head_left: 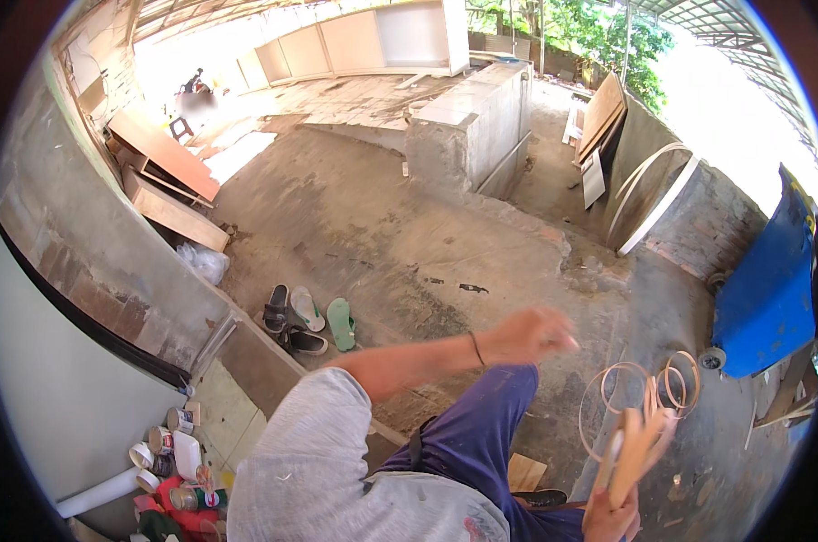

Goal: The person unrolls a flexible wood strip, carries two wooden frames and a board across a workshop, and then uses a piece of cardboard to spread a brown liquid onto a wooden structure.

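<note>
My left arm reaches across my raised knee, and my left hand [537, 334] hangs in the air above the concrete floor. Its fingers look curled, but motion smears them and nothing shows clearly in them. Low at the right, my right hand [610, 518] is closed around a folded bundle of tan strip [642, 456], blurred by movement. Thin loops [682, 383] of what seems the same strip curl out beyond the bundle, over the floor. I cannot make out whether the loops touch the ground.
Black sandals [277, 307] and green flip-flops [341, 323] lie ahead to the left. Jars and cans [160, 441] crowd the lower left corner. A blue wheeled bin [770, 298] stands at right. Wooden boards [165, 163] lean by the left wall, and a concrete block [472, 126] rises farther ahead.
</note>
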